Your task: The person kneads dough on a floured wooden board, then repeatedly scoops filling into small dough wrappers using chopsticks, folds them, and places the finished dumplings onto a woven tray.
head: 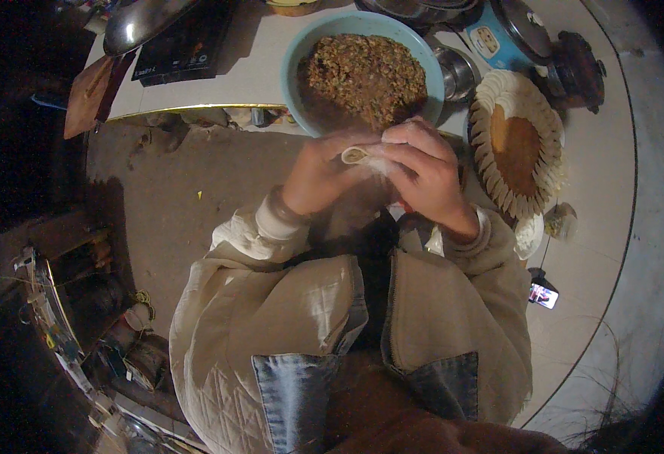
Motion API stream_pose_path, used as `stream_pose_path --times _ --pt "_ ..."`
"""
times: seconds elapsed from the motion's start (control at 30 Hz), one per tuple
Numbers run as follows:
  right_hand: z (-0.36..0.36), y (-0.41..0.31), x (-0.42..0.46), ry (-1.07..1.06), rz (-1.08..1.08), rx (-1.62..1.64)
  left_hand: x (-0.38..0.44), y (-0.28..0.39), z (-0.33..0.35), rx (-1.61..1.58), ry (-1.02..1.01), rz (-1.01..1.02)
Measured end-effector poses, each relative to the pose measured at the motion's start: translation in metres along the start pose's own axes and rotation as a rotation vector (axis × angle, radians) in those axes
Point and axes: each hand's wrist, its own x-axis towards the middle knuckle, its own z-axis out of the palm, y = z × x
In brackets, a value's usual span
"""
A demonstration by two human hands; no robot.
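Note:
Both my hands meet in front of a light blue basin (293,74) of brown minced filling (368,71). Between them is a folded dough wrapper (354,155), its rounded edge facing me. My left hand (323,170) holds it from the left, and the fingers of my right hand (422,162) pinch it from the right. White flour shows on my right fingers. To the right lies an oval board (516,150) with overlapping dumplings (491,164) set around its rim. A heap of white flour (529,235) sits in a dish below it.
An induction cooker (181,48) and a wooden board (90,93) are at the upper left. Steel bowls (454,74), a blue rice cooker (493,40) and a dark pot (578,74) stand at the upper right. A lit phone (543,296) lies lower right.

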Motion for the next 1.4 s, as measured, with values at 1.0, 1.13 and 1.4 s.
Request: stream_pose_path --times 1.0,1.13,1.4 --pt "0.003 -0.014 0.018 -0.031 -0.165 -0.152 0.001 0.002 0.001 0.126 0.020 0.046" --pt "0.000 -0.015 0.022 -0.107 -0.209 -0.215 0.002 0.002 0.001 0.191 0.031 0.037" --pt "0.000 -0.019 0.021 0.036 0.108 -0.067 -0.002 -0.008 0.011 -0.259 0.168 -0.153"
